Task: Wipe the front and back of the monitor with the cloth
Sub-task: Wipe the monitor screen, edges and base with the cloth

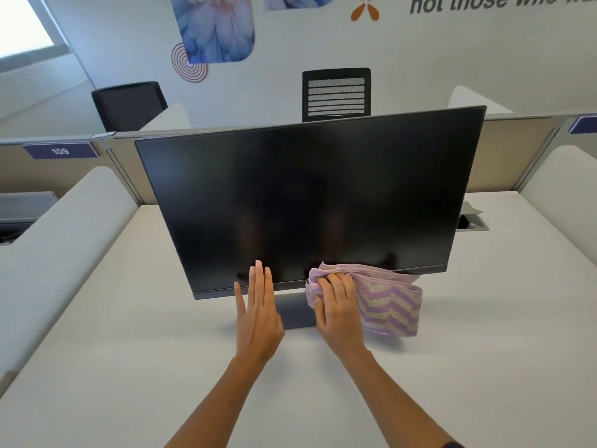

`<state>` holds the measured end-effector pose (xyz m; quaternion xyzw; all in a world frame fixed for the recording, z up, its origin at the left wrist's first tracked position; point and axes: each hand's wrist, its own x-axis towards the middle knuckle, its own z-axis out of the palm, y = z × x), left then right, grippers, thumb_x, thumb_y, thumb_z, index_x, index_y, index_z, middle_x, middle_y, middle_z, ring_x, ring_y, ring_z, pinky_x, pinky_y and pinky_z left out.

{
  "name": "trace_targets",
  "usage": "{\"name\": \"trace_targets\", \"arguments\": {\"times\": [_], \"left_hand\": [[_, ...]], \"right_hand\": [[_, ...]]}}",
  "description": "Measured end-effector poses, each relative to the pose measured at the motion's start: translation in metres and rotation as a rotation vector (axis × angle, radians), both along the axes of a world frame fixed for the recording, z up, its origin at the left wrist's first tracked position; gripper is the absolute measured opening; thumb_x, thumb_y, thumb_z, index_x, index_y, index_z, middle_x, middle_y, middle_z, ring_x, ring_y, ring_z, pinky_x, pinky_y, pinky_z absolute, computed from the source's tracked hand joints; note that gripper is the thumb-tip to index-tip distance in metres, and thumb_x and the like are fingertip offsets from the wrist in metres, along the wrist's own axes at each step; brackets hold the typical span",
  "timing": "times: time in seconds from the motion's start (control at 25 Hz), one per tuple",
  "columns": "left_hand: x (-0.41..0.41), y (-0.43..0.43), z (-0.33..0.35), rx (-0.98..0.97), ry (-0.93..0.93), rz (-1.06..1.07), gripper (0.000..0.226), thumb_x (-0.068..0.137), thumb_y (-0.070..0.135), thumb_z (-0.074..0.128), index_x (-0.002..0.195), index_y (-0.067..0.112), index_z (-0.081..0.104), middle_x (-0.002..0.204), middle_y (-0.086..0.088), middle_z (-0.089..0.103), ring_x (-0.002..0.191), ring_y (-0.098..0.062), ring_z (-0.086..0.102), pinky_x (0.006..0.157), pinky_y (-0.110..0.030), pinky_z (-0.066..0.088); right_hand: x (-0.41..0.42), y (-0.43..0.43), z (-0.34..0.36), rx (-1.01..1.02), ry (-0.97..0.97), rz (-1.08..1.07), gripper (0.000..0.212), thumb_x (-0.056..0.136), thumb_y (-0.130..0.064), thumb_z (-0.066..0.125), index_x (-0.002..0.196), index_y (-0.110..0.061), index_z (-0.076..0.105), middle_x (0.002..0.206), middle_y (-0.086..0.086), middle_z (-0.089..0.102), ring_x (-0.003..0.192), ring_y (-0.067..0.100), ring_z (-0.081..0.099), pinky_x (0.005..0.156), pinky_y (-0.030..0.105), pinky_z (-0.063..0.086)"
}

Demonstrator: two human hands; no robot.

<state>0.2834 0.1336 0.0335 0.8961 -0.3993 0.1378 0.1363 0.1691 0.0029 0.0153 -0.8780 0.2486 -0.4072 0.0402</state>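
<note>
A black monitor stands on a white desk, its dark screen facing me and its grey base partly behind my hands. My right hand grips a folded purple and beige striped cloth and holds it against the lower edge of the screen, right of centre. My left hand is held flat with straight fingers, its fingertips at the bottom bezel left of the cloth. The back of the monitor is hidden.
Grey partition panels run behind the desk, with white dividers at both sides. A cable hatch sits open at the right rear. Two black office chairs stand beyond the partition.
</note>
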Motion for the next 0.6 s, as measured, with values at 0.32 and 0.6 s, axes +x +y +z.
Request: {"name": "trace_targets", "arguments": {"times": [0.32, 0.6], "left_hand": [[0.017, 0.037, 0.001, -0.073, 0.102, 0.179, 0.092, 0.078, 0.007, 0.066, 0.154, 0.01, 0.015, 0.163, -0.009, -0.002, 0.15, -0.03, 0.003, 0.12, -0.049, -0.002], [0.025, 0.057, -0.007, -0.071, 0.134, 0.267, 0.086, 0.08, 0.006, 0.063, 0.153, 0.007, 0.019, 0.163, -0.011, 0.0, 0.15, -0.031, 0.005, 0.12, -0.05, -0.003]], "right_hand": [[0.034, 0.028, -0.005, -0.089, 0.103, 0.115, 0.047, 0.104, -0.038, 0.031, 0.123, -0.015, 0.067, 0.123, 0.007, 0.067, 0.111, 0.028, 0.065, 0.104, 0.041, 0.046], [0.057, 0.05, -0.001, -0.125, 0.132, 0.189, 0.037, 0.1, -0.034, 0.047, 0.126, -0.015, 0.066, 0.124, 0.006, 0.067, 0.112, 0.027, 0.065, 0.109, 0.038, 0.036]]}}
